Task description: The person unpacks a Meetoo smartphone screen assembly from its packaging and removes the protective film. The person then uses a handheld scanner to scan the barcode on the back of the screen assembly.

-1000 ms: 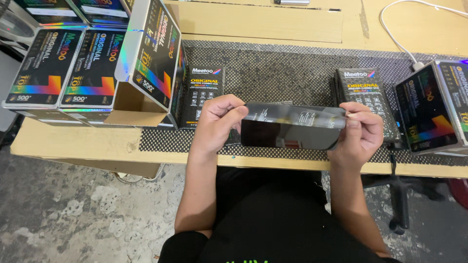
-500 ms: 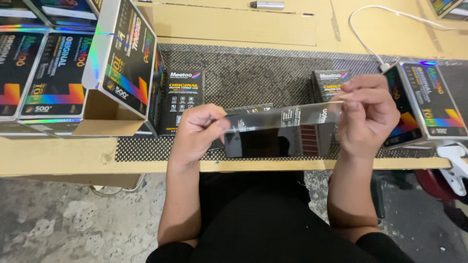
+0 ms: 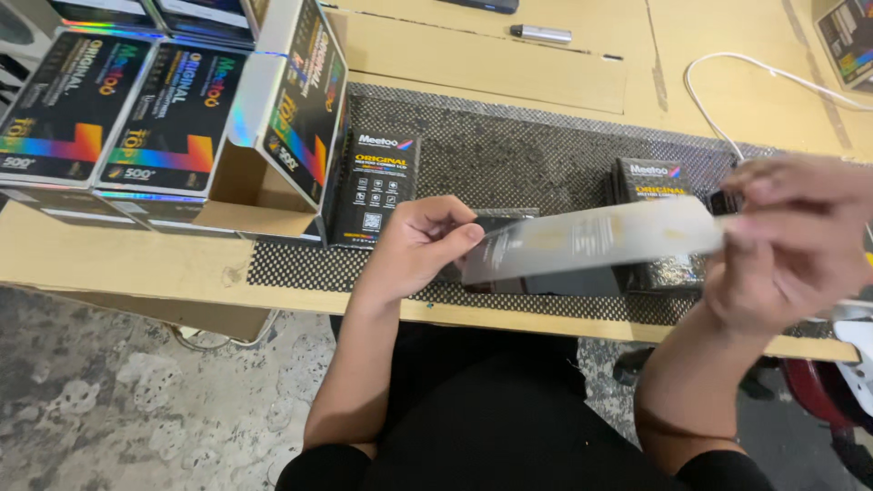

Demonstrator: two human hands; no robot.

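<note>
Peeling a translucent film strip (image 3: 600, 238) off the dark flat panel (image 3: 536, 277) at centre frame, the left hand (image 3: 414, 250) is pinching one end while the right hand (image 3: 791, 241), apart at right, is gripping the other, and keeping it taut looks wise.

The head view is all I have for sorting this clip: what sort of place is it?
Probably a small packing or assembly bench. Stacked black retail cartons with rainbow foil stand at one end of a wooden table, smaller matching boxes lie on a mesh mat, and both hands hold a clear film strip.
</note>
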